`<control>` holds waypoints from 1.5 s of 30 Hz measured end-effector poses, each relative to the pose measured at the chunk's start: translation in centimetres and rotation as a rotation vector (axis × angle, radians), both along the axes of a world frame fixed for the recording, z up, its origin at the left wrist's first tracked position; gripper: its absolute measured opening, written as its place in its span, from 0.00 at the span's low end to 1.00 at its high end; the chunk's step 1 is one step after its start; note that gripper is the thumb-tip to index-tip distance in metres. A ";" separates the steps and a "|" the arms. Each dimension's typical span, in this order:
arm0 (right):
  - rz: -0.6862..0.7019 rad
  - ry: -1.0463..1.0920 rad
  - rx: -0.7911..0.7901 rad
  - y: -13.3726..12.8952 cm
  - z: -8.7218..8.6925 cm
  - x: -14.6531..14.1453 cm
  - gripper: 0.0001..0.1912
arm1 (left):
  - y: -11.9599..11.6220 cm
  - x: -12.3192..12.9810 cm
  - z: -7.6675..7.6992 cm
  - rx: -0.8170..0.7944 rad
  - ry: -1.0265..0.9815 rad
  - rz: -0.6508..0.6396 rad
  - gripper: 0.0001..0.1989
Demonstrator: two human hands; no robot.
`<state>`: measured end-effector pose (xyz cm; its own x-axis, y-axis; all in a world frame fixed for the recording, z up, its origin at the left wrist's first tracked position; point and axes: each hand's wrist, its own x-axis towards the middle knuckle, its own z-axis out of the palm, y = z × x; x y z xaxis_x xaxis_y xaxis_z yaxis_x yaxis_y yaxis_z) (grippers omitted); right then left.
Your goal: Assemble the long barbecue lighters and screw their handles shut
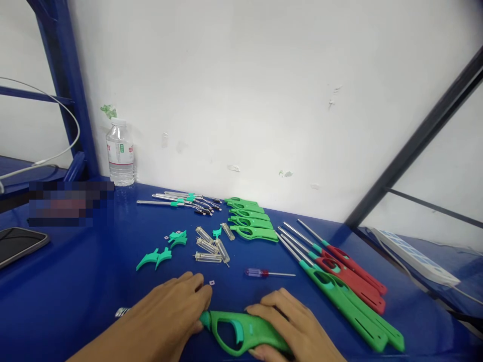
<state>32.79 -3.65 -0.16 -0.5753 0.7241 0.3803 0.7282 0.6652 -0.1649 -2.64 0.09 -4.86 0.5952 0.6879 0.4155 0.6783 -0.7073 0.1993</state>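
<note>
A green gas lighter (260,332) with a teal trigger lies crosswise at the table's front edge. My left hand (177,304) has its fingers closed round the lighter's teal collar and hides most of what lies beyond it. A shiny metal tip (122,311) shows to the left of that wrist. On the other end, my right hand (292,322) wraps its thumb and fingers round the green handle. Just beyond the hands are teal triggers (154,257), clear fuel tanks (207,257) and a screwdriver (260,272) with a purple handle.
Whole green lighters (347,301) and red lighters (352,281) lie at the right. Green handle shells (252,233) and metal nozzle rods (158,203) rest near the wall. A water bottle (121,156), a phone (20,245) and a power strip (418,256) stand around the edges.
</note>
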 end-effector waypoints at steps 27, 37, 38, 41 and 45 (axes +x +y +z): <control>-0.035 0.069 0.065 -0.9 1.7 -0.8 0.23 | 2.0 3.6 5.3 -0.088 -0.066 -0.130 0.20; -0.003 0.055 0.035 0.1 0.1 -0.2 0.24 | -0.2 5.5 6.5 -0.158 0.046 -0.148 0.25; -0.020 0.074 0.020 0.1 0.3 -0.2 0.26 | 0.0 5.1 6.2 -0.161 0.051 -0.159 0.24; -0.052 0.170 -0.020 0.2 1.0 -0.7 0.22 | 0.8 3.3 5.2 -0.136 0.054 -0.132 0.22; -0.062 0.233 -0.056 0.1 1.5 -1.8 0.10 | 1.1 1.4 4.9 -0.108 0.029 -0.063 0.22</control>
<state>30.99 -3.54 1.32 -0.4305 0.7790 0.4560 0.7051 0.6056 -0.3688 -1.20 1.14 0.05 0.6491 0.6886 0.3232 0.6400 -0.7240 0.2573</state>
